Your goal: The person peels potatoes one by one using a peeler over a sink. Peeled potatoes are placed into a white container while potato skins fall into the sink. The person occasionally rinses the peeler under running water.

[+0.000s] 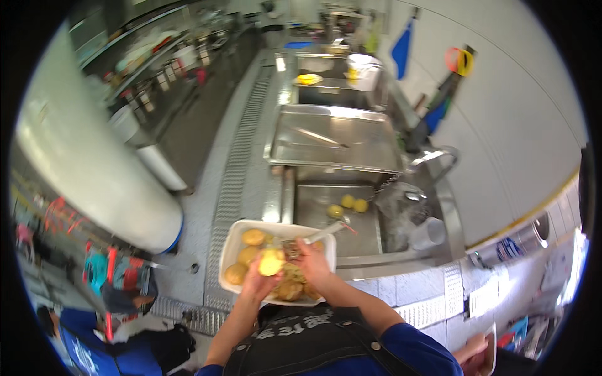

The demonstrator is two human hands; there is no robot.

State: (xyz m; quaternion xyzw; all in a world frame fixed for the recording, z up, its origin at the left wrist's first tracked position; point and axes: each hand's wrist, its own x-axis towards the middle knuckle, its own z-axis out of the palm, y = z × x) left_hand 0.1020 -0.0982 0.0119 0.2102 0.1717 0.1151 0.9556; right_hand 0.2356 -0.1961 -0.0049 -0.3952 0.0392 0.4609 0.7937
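My left hand (259, 281) holds a peeled yellow potato (271, 262) over a white plastic tub (225, 263). My right hand (308, 261) is closed around a light-handled tool (329, 231), probably a peeler; its working end is blurred beside the potato. Brown unpeeled potatoes (253, 237) lie at the tub's left side, and peelings with more potatoes (289, 290) fill its near right part. Beyond the tub, several peeled potatoes (348, 201) rest in a steel sink basin (338, 235).
A large steel tray (334, 150) with a long thin utensil (322, 137) spans the sink's middle. Right of the basin are a faucet (435, 157) and a clear plastic container (429, 233). A white bucket (364, 71) stands farther back. Another person in blue (108, 345) is at lower left.
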